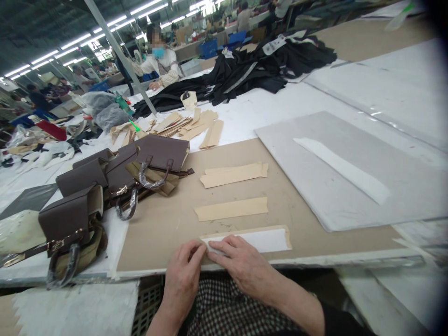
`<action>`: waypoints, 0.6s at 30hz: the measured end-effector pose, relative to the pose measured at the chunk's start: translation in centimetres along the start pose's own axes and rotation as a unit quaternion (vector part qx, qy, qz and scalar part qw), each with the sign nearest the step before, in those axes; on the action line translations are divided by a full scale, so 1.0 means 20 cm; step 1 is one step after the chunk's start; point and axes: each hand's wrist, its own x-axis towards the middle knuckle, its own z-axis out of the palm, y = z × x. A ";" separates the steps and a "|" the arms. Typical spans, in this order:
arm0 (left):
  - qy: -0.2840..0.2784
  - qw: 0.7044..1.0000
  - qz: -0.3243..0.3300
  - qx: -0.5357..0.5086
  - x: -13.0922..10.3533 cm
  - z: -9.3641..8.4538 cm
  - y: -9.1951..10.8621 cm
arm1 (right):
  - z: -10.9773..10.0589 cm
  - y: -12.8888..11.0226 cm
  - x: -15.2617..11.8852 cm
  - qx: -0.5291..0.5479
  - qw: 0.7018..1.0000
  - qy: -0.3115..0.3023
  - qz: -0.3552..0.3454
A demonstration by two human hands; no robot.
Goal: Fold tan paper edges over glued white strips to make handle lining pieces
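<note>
Close to the table's front edge lies a white strip [266,240] on a slightly larger tan backing strip [288,233], whose margin shows along the top and right end. My left hand [185,266] is closed at the left end, thumb and forefinger pinching the tan margin there. Fingers extended, my right hand [241,268] rests on the left part of the white strip and covers some of it. Beyond it lies a single tan strip [231,208], and farther back some overlapping tan strips [234,174].
Dark brown handbags [84,172] with plastic-wrapped handles crowd the left. Behind are a pile of tan pieces [189,125] and a heap of black strips [252,70]. A grey board [336,186] at right bears a curved white strip [343,170]. A masked person [164,65] stands across the table.
</note>
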 end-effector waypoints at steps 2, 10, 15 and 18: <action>-0.002 1.000 0.010 0.021 0.00 0.01 0.00 | 0.00 0.00 0.00 0.001 1.000 0.000 0.000; -0.010 0.998 0.029 0.051 -0.01 0.02 0.00 | -0.01 0.01 0.00 0.022 1.000 0.013 0.007; -0.029 0.999 0.018 0.037 -0.02 0.00 0.00 | 0.01 0.00 0.02 0.052 0.997 0.046 0.029; -0.019 0.997 -0.037 -0.057 0.01 -0.02 0.02 | 0.02 -0.03 0.04 0.004 0.998 0.050 0.047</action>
